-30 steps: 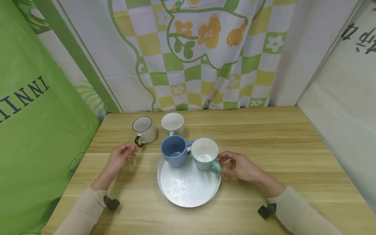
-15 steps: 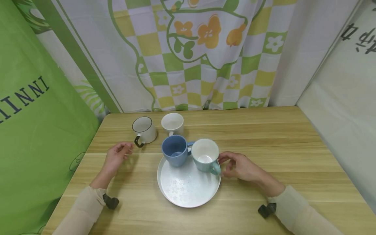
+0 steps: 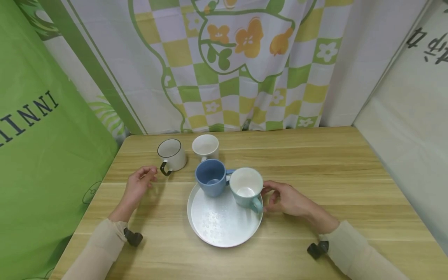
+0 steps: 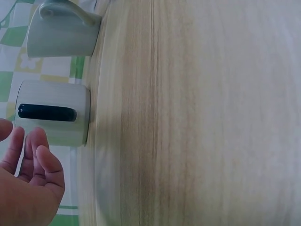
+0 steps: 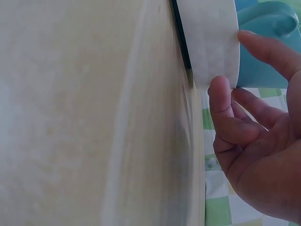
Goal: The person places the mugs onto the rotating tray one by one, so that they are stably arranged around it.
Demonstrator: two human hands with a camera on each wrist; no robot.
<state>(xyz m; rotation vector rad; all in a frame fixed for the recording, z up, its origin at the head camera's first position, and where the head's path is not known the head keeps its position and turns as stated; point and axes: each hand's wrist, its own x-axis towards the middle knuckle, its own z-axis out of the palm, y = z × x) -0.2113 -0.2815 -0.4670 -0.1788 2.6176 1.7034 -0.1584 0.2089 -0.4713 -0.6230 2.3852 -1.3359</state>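
In the head view my left hand hangs with loosely bent fingers beside a white mug with a dark rim and black handle; it holds nothing. My right hand is at the right side of a round white tray, fingertips right at its rim, close to a mint mug. In the right wrist view the thumb and a bent finger lie at the edge of the tray's side wall. A blue mug stands beside the mint one on the tray.
A plain white cup stands behind the blue mug, which overlaps it. All sits on a wooden table. A checked curtain hangs at the back edge, with a green cloth on the left.
The blue mug has shifted right and slightly back, the mint mug right and toward me, as in a clockwise turn. My left hand has drawn slightly back from the black handle; my right hand stays put.
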